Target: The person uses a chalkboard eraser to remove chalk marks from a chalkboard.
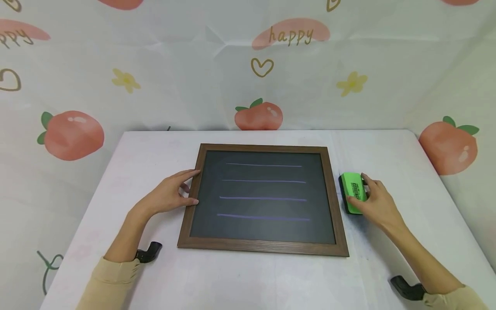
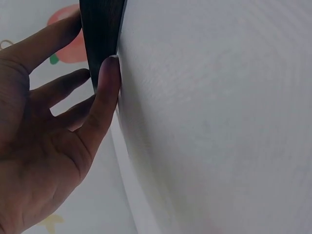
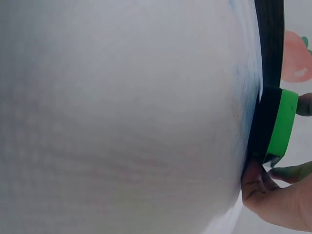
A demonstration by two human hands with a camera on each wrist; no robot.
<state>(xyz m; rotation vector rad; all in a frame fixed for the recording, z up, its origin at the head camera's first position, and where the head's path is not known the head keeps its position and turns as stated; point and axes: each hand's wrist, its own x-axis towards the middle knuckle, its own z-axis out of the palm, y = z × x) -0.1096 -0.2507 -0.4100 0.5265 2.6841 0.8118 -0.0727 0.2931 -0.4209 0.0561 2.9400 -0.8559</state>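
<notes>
A small blackboard point(image 1: 263, 232) in a brown wooden frame lies flat on the table, with several purple lines drawn across its dark surface. My left hand point(image 1: 169, 193) touches the left side of the frame, fingers spread along it. In the left wrist view, fingertips point(image 2: 110, 73) of that hand rest against the frame's dark edge point(image 2: 101, 29). To the right of the board is a green eraser point(image 1: 354, 189) with a black underside, and my right hand point(image 1: 377, 202) grips it. The right wrist view shows the eraser point(image 3: 282, 124) between thumb and fingers, low over the table.
The white table point(image 1: 248, 280) has its far edge against a wall cloth point(image 1: 186, 77) printed with peaches, hearts and flowers. Black wrist devices point(image 1: 149, 252) sit on both forearms. Faint bluish smudges point(image 3: 246, 92) mark the tabletop near the eraser.
</notes>
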